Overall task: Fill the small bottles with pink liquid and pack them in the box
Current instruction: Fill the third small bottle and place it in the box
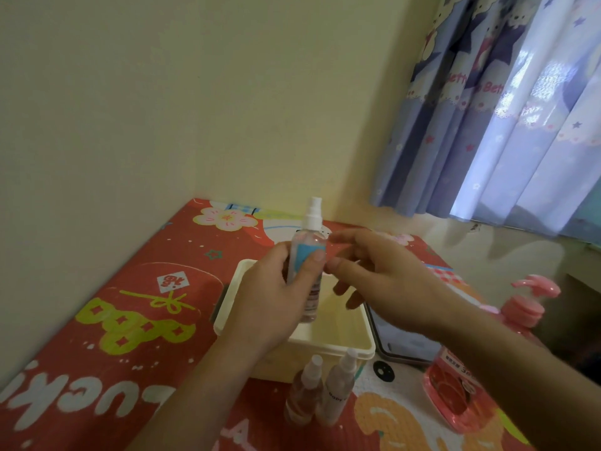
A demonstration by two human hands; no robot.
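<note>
My left hand (279, 288) grips a small clear spray bottle (309, 252) with a white nozzle and a blue label, holding it upright over the cream plastic box (338, 348). My right hand (383, 278) hovers just right of the bottle with its fingers spread, holding nothing. Two more small spray bottles (320, 390) stand side by side in front of the box. A large pink pump bottle of pink liquid (455, 395) stands at the right, partly hidden behind my right forearm.
Everything rests on a red patterned mat (136, 320) against a cream wall. A dark tablet-like device (400, 346) lies right of the box, with a small black disc (383, 371) near it. Blue curtains (507, 118) hang at the upper right.
</note>
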